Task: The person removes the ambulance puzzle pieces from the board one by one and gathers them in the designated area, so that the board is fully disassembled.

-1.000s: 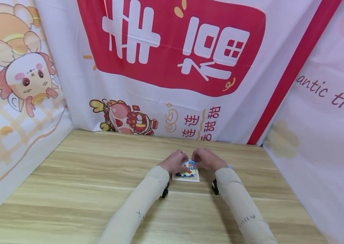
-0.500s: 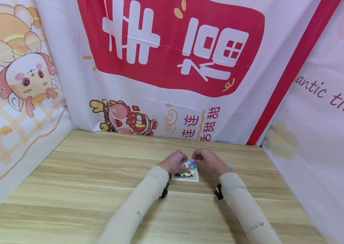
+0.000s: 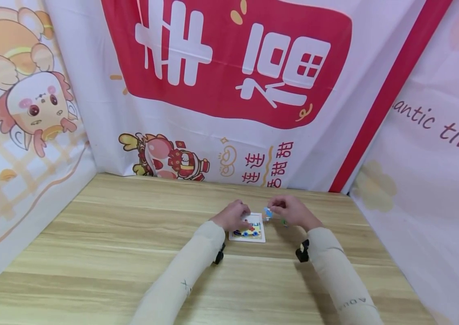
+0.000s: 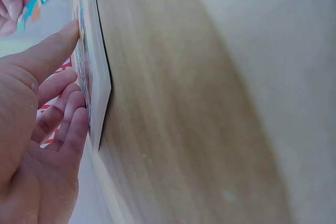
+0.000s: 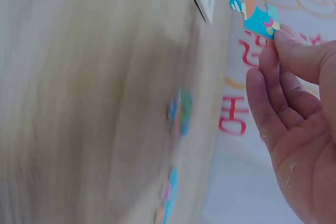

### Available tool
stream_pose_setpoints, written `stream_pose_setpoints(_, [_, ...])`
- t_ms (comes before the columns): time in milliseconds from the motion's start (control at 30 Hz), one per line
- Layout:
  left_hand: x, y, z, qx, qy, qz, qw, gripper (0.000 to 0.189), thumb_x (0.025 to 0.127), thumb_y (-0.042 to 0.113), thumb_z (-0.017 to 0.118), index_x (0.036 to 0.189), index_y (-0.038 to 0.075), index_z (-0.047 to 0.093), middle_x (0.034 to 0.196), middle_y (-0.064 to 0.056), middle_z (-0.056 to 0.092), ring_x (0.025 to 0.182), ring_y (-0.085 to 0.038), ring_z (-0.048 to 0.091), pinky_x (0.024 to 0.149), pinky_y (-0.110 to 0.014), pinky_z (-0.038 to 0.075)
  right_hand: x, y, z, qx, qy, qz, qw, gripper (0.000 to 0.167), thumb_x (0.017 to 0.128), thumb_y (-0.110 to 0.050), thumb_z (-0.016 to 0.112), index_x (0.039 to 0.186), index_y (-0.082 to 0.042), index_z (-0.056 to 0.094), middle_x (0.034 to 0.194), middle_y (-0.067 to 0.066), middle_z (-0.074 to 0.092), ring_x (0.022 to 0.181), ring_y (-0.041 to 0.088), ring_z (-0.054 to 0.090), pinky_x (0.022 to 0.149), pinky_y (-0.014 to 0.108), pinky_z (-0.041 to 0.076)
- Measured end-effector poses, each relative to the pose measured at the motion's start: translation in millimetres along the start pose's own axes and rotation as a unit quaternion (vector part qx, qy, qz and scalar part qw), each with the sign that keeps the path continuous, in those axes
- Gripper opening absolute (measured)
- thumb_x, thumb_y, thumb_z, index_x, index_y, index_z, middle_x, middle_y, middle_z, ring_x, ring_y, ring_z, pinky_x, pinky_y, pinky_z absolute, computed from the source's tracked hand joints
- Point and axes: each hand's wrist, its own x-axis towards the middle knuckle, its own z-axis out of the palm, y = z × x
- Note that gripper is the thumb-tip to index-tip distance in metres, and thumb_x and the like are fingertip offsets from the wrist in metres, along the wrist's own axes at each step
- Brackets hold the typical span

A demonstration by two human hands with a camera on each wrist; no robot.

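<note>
A small jigsaw board [image 3: 259, 240] with a white border and a yellow vehicle picture lies flat on the table. My left hand [image 3: 234, 216] rests on its left side; in the left wrist view the thumb [image 4: 65, 34] touches the picture face and the other fingers lie loosely at the board's edge. Just beyond the board's right edge, my right hand [image 3: 292, 211] pinches a jigsaw piece [image 5: 258, 20] between thumb and fingers, held up off the table. That piece is blue and orange with a small pink and yellow butterfly-like mark. White backing shows in the board's upper part.
On the wooden table [image 3: 140, 253], right of the board, lie loose jigsaw pieces: a green and blue one [image 5: 182, 113] and a blue, pink and orange one [image 5: 168, 195]. Printed cloth [image 3: 213, 104] hangs behind the table and along both sides.
My right hand has moved right, away from the board's upper right corner, carrying the blue jigsaw piece out of it. The left hand stays in place on the board.
</note>
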Motion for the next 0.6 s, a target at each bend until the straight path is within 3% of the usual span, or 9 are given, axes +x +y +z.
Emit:
stream_pose_setpoints(267, [-3.4,2.0,0.3,0.0,0.005,-0.003,1.0,0.051,0.092,0.029,0.084,0.133,0.003,0.067,0.13,-0.009,0.062,0.118,-0.022,0.06,0.112,-0.038,0.05,-24.2,34,-38,-0.017,-0.014,0.001,0.9998,0.012,0.102,-0.005,0.064,0.094,-0.005,0.073,0.089,0.006,0.07,0.084,0.013,0.058,0.078,0.026,0.05])
stream_pose_setpoints(433, [-6.1,3.4,-0.7,0.004,0.009,0.006,0.9999,0.051,0.092,0.029,0.083,0.132,0.002,0.068,0.128,-0.01,0.062,0.116,-0.022,0.059,0.111,-0.039,0.05,-50.6,52,-63,-0.045,-0.048,0.044,0.9968,0.01,0.1,-0.008,0.064,0.097,-0.004,0.073,0.087,0.002,0.068,0.083,0.009,0.054,0.075,0.025,0.048])
stream_pose_setpoints(600, [-7.9,5.6,-3.4,0.002,0.009,0.007,0.9999,0.049,0.094,0.028,0.082,0.133,0.002,0.067,0.128,-0.011,0.062,0.114,-0.021,0.059,0.109,-0.039,0.051,-70.9,66,-84,-0.067,-0.044,0.062,0.9949,0.008,0.098,-0.007,0.065,0.097,-0.002,0.072,0.089,0.004,0.07,0.083,0.011,0.055,0.075,0.028,0.048])
